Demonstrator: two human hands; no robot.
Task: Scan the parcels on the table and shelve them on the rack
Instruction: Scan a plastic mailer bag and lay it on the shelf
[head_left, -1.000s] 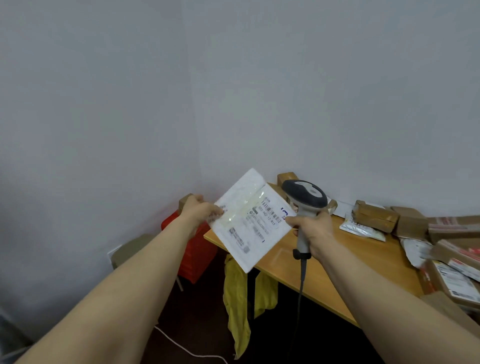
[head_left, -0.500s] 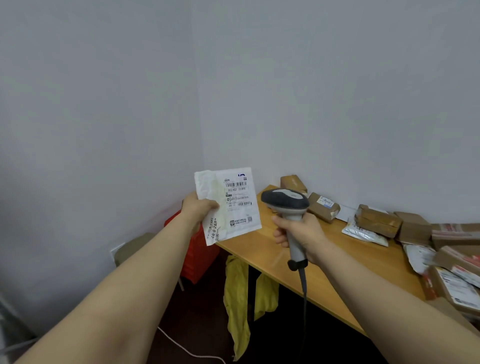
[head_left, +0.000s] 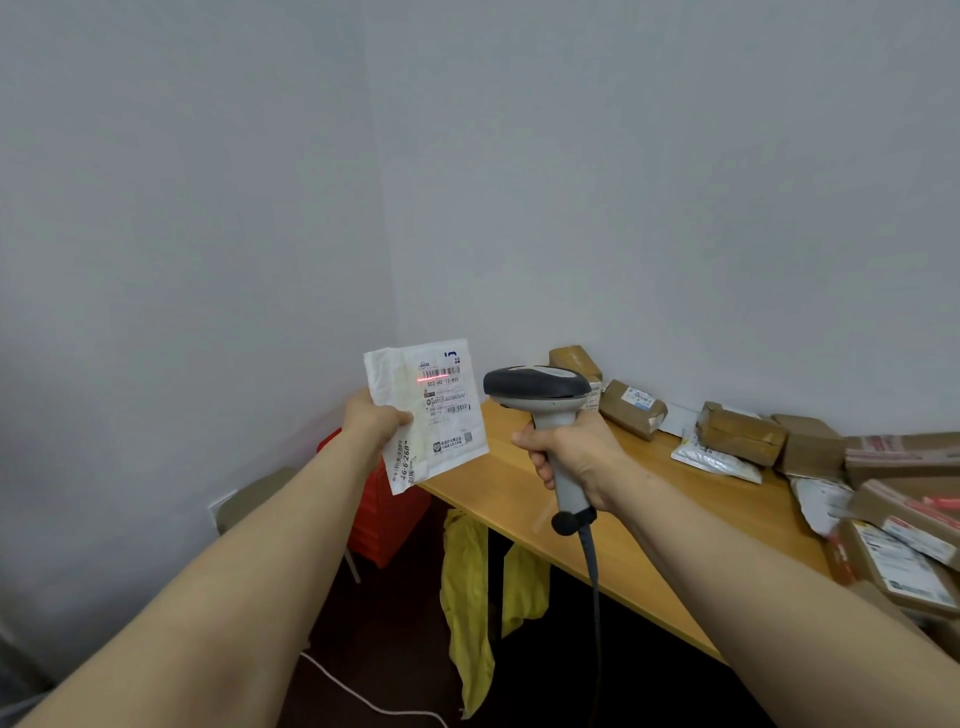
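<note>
My left hand grips a flat white parcel by its left edge and holds it upright, label towards me, over the left end of the wooden table. A red scan line lies across the barcode at the label's top. My right hand is closed around the handle of a grey and black barcode scanner, whose head points left at the parcel from close by. Its cable hangs down below my wrist. The rack is out of view.
Several brown cardboard parcels and white bags lie along the table's back and right side. A red crate stands on the floor left of the table. Yellow bags hang under the table edge. A white cable runs over the floor.
My left hand turned the parcel from tilted flat to upright and moved it left. The scanner now throws a red line on the barcode.
</note>
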